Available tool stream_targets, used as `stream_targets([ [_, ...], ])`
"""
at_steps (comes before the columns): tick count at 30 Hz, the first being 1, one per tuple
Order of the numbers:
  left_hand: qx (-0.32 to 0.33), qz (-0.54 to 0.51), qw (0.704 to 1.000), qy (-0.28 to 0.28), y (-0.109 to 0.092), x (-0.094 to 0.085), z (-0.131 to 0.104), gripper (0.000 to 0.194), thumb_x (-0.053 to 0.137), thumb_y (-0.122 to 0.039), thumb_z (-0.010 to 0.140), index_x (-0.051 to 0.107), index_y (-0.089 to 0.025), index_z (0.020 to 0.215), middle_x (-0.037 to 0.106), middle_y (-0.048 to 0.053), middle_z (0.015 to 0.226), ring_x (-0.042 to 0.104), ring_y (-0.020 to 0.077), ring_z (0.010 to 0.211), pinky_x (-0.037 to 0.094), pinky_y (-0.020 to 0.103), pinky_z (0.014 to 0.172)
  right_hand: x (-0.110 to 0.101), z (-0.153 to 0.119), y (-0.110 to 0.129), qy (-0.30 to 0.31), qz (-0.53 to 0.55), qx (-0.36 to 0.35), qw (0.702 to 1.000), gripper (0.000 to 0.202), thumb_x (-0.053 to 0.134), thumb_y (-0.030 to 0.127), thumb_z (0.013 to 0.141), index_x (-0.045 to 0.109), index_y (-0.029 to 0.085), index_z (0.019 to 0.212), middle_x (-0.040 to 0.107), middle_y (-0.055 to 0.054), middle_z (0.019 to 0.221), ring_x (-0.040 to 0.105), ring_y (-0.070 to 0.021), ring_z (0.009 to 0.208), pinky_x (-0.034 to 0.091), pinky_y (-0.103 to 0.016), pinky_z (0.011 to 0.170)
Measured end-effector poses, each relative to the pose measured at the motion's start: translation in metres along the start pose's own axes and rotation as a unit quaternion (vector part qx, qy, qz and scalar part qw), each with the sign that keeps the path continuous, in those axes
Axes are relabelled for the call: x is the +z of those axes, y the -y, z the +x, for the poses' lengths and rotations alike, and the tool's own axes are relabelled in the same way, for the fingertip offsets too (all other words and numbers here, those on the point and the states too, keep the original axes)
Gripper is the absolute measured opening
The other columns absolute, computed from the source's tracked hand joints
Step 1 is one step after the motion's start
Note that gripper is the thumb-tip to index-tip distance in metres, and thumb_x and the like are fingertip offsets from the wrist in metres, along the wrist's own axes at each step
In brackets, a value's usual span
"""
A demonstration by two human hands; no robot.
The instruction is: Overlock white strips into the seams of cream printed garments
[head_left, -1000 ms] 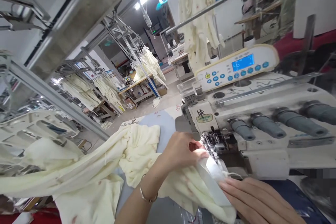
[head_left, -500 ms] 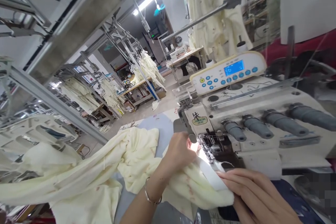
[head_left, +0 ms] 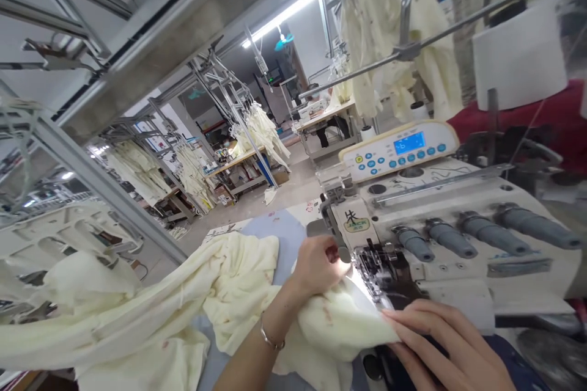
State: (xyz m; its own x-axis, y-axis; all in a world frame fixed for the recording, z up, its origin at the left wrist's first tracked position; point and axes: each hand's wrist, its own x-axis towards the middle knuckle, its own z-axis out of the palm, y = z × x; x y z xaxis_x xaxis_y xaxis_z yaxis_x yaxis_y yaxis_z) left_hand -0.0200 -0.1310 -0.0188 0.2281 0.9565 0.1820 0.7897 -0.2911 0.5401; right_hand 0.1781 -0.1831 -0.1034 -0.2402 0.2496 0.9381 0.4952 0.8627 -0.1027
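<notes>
A pale yellow garment (head_left: 339, 324) with faint pinkish marks lies bunched in front of an overlock sewing machine (head_left: 452, 299). Its upper edge reaches the lit presser foot and needle area (head_left: 378, 284). My left hand (head_left: 316, 266), with a metal bangle on the wrist, has its fingers curled onto the fabric left of the needle area; the fingertips are partly hidden. Closer to me, my right hand (head_left: 447, 342) pinches the garment's right-hand corner between thumb and fingers. A pale strip shows narrowly along the edge between the hands.
More of the pale yellow cloth (head_left: 151, 299) trails off to the left over the grey-blue table (head_left: 279, 220). A control panel (head_left: 398, 149) with a lit display tops the machine, beside a large white thread cone (head_left: 518, 55). Metal rails (head_left: 147, 43) cross above; garments hang behind.
The yellow fabric now covers most of the white strip that lay exposed between my hands. The garment's right end has flattened to a corner at my right fingertips. The view has shifted slightly.
</notes>
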Motion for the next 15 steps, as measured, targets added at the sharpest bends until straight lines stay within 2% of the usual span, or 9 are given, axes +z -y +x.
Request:
stream_targets([
  [2,0.042,-0.016,0.998,0.031,0.007,-0.013,-0.006,0.01,0.052,-0.021,0.082,0.057,-0.014,0.077,0.058,0.001,0.072,0.052,0.0123,0.067,0.037,0.022,0.06,0.001,0.003,-0.001,0.003,-0.002,0.0,1.0,0.015,0.057,0.014,0.085,0.067,0.015,0.097,0.065,-0.006,0.09,0.06,-0.0158,0.084,0.05,-0.029,0.08],
  [4,0.085,-0.028,0.993,0.079,0.01,-0.032,-0.018,0.018,0.052,-0.026,0.086,0.062,-0.014,0.094,0.065,0.005,0.09,0.058,0.0157,0.082,0.042,0.026,0.074,0.002,0.002,-0.003,0.006,0.006,0.001,1.0,0.018,0.057,0.014,0.086,0.066,0.014,0.101,0.064,-0.006,0.093,0.059,-0.0154,0.087,0.049,-0.028,0.081],
  [6,0.134,0.021,0.984,0.116,0.008,-0.052,-0.032,0.021,0.057,-0.028,0.084,0.064,-0.017,0.101,0.066,0.006,0.097,0.058,0.0193,0.093,0.039,0.033,0.09,0.003,-0.003,-0.003,0.006,0.028,0.007,1.0,0.022,0.057,0.013,0.085,0.065,0.013,0.106,0.063,-0.007,0.097,0.058,-0.0157,0.092,0.049,-0.028,0.084],
  [8,0.186,0.118,0.965,0.142,-0.002,-0.067,-0.044,0.013,0.059,-0.024,0.082,0.065,-0.018,0.092,0.065,0.005,0.089,0.056,0.0202,0.092,0.033,0.038,0.094,0.004,-0.007,-0.003,0.005,0.054,0.018,0.998,0.026,0.058,0.012,0.084,0.063,0.014,0.11,0.062,-0.008,0.101,0.057,-0.017,0.097,0.048,-0.03,0.089],
  [10,0.234,0.172,0.941,0.174,-0.016,-0.075,-0.051,0.005,0.057,-0.021,0.081,0.062,-0.018,0.08,0.062,0.003,0.078,0.055,0.0183,0.085,0.034,0.038,0.092,0.003,-0.007,-0.002,0.016,0.074,0.035,0.997,0.03,0.056,0.013,0.085,0.061,0.016,0.114,0.061,-0.007,0.107,0.056,-0.019,0.103,0.048,-0.033,0.092],
  [12,0.267,0.132,0.93,0.215,-0.033,-0.078,-0.053,0.002,0.057,-0.018,0.078,0.057,-0.019,0.077,0.062,0.001,0.077,0.056,0.0161,0.083,0.034,0.036,0.096,0.001,0.0,0.0,0.049,0.076,0.06,0.994,0.033,0.052,0.018,0.086,0.057,0.018,0.119,0.059,-0.009,0.112,0.054,-0.0212,0.109,0.05,-0.034,0.091],
  [15,0.292,0.04,0.911,0.287,-0.055,-0.076,-0.052,0.014,0.053,-0.009,0.071,0.05,-0.02,0.079,0.064,-0.003,0.078,0.058,0.0118,0.078,0.031,0.032,0.106,-0.004,0.016,0.008,0.109,0.083,0.09,0.987,0.037,0.051,0.023,0.086,0.051,0.018,0.123,0.058,-0.01,0.114,0.054,-0.0213,0.111,0.054,-0.031,0.087],
])
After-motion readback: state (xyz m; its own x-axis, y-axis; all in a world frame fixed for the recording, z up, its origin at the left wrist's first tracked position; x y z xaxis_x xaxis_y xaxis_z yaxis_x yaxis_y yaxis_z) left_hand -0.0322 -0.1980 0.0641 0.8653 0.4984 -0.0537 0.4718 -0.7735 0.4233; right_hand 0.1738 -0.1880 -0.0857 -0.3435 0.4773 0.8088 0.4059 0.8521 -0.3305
